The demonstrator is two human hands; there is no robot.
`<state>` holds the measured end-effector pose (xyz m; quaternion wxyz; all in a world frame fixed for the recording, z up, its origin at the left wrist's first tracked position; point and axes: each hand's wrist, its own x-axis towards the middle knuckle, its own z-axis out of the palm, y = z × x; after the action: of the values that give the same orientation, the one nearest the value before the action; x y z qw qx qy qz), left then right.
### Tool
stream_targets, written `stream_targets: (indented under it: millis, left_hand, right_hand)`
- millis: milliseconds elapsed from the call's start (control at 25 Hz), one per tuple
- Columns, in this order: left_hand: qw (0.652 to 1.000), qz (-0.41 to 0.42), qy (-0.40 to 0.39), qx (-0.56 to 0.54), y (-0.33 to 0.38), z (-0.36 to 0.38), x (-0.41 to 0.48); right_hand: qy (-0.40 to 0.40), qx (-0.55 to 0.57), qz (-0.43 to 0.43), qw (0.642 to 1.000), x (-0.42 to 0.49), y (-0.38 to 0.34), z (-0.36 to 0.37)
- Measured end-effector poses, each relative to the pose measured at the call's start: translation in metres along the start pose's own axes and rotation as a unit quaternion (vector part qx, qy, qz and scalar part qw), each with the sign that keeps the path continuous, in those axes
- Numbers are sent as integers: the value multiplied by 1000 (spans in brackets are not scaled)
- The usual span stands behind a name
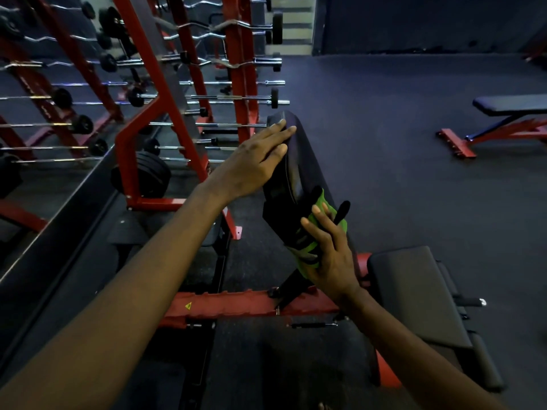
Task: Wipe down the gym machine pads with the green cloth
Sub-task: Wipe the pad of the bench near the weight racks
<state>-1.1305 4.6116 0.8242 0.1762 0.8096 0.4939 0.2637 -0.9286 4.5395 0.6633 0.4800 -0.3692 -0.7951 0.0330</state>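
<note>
Both forearms reach in from the bottom of the frame toward the tilted black back pad (299, 161) of a red-framed bench at centre. Left hand (254, 161) lies flat with fingers spread along the pad's upper left edge. Right hand (328, 253), lower down, presses the green cloth (318, 229) against the pad's lower part, fingers extended over the bunched fabric. Black seat pad (414, 294) sits at lower right. Red barbell rack (189, 84) fills the upper left; another bench (509, 113) stands at the right edge.
</note>
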Motion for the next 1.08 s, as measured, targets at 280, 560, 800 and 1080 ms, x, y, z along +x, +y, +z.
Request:
stream_targets:
  millis: [280, 560, 800, 1080]
  left_hand:
    - [997, -12, 71, 11, 21, 34, -25]
    - [988, -10, 144, 58, 29, 47, -28]
    - [978, -16, 184, 102, 36, 63, -38]
    - [969, -21, 208, 133, 40, 68, -37]
  right_hand:
    - [51, 82, 50, 994, 11, -11, -4]
    - [12, 107, 29, 994, -21, 21, -1]
    - [19, 143, 57, 988, -14, 14, -3]
    - [-8, 99, 7, 995, -34, 38, 5]
